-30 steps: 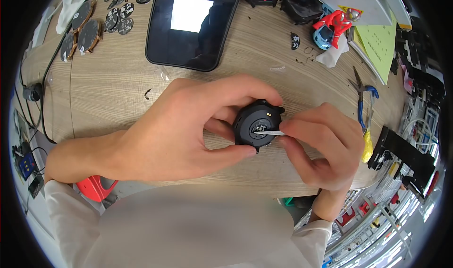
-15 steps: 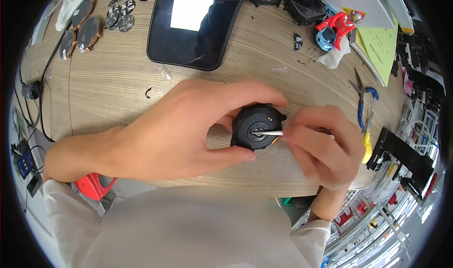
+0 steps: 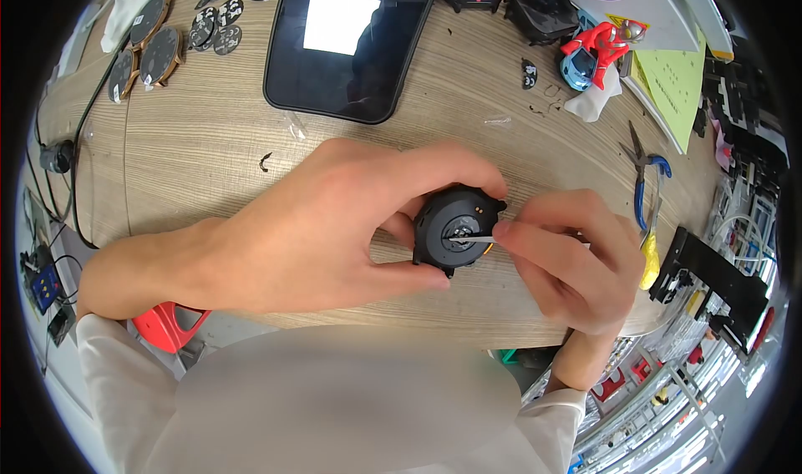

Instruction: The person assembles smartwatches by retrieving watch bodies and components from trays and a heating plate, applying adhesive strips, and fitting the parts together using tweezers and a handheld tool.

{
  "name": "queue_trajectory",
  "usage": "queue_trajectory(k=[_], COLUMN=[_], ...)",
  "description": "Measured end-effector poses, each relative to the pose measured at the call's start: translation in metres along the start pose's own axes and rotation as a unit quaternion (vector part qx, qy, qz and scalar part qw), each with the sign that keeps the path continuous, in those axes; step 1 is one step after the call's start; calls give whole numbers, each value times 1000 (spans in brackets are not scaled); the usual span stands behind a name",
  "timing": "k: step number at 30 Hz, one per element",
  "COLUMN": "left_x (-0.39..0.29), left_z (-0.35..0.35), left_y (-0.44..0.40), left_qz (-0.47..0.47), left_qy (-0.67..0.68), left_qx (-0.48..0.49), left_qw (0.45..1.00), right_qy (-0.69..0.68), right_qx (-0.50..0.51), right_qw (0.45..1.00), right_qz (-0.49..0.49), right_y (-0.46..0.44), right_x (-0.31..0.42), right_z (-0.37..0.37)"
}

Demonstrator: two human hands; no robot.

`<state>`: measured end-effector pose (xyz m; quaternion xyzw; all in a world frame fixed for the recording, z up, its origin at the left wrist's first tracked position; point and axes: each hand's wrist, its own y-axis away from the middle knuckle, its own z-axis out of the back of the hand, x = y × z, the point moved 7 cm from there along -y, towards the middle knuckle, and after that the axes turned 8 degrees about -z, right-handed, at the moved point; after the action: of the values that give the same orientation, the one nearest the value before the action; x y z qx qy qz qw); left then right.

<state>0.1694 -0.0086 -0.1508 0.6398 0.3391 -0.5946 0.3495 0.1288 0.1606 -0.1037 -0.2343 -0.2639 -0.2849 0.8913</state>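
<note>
A round black watch case (image 3: 437,244), its back facing up, is gripped at its edge between the thumb and fingers of my left hand (image 3: 342,223). Two small gold contacts and a round centre window show on it. My right hand (image 3: 576,253) pinches a thin metal tool (image 3: 478,239), perhaps tweezers, whose tip rests on the centre window. A bit of orange shows at the case's lower right edge.
Beyond the hands lies a black tablet (image 3: 342,73). Watches (image 3: 159,56) and dark discs (image 3: 227,40) are at the back left. Pliers (image 3: 640,173), a red figure (image 3: 601,48) and a yellow-green notepad (image 3: 672,81) stand or lie right.
The watch case has shifted slightly down and tilted a little in my left hand. My right hand has moved slightly right and down, its tool still at the centre window.
</note>
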Motion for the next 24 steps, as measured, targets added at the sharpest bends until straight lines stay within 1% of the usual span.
queue_trajectory(k=[2,4,5,6,7,8,10,11,13,14,17,24], left_x=[-1,-1,-5,-9,-7,-15,-20,-21,-20,-18,-16,-13], left_z=[1,1,1,2,2,3,0,-2,-5,-5,-6,-5], left_y=[1,2,2,2,1,1,1,2,3,2,2,2], left_qz=[7,14,-10,-34,-34,-114,-191,-213,-232,-222,-203,-191], left_qy=[-18,-36,-83,-130,-130,-215,-295,-322,-349,-355,-364,-344], left_qx=[-1,-1,-4,-6,-6,-14,-22,-23,-24,-30,-29,-27], left_qw=[1000,999,996,991,991,970,936,922,908,907,909,919], right_qy=[7,-7,-11,-6,-3,0,-22,-30,-7,1,12,27], right_qx=[20,-21,-35,-20,-13,-6,-25,-31,18,35,42,31], right_qw=[1000,999,997,999,999,1000,999,999,1000,999,999,999], right_qz=[6,49,63,41,29,18,16,16,9,7,13,13], right_y=[-2,-3,-4,-6,-5,-5,1,2,1,0,-3,-3], right_x=[-2,1,3,5,4,4,1,0,0,-1,-1,0], right_z=[-3,0,2,5,3,2,0,0,-4,-7,-11,-12])
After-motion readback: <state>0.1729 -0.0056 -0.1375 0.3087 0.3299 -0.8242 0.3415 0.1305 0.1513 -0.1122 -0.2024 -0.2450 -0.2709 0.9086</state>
